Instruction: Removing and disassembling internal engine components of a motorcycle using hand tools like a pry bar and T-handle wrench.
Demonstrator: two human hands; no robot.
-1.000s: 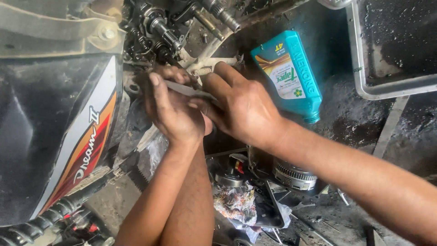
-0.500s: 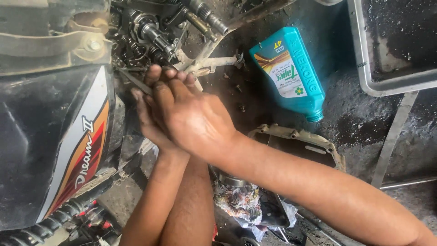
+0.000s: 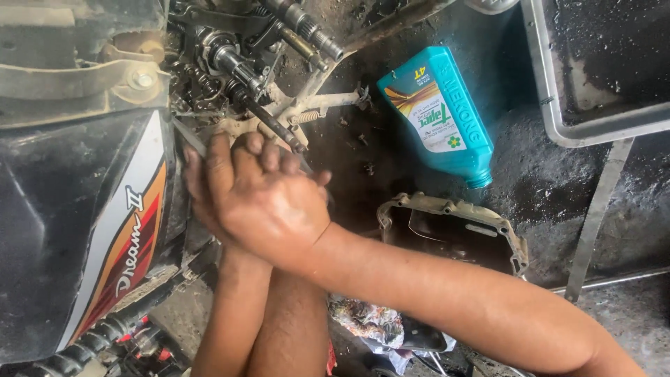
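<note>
A black motorcycle side panel [image 3: 63,230] with orange and white stripes fills the nine o'clock side of the view. At one o'clock sits a grimy metal tray [image 3: 551,119]. Toward five o'clock an engine cover [image 3: 453,227] lies open-side up on the oily floor [image 3: 544,188]. Above it, toward one o'clock, a teal oil bottle [image 3: 436,112] lies on its side. At eleven o'clock the exposed engine shafts and gears [image 3: 237,63] show. Near the centre, the right hand [image 3: 269,199] lies over the left hand [image 3: 199,188], fingers together and curled; what they clamp is hidden. A thin metal tool [image 3: 190,138] juts from beneath them toward ten o'clock, just below the gears.
</note>
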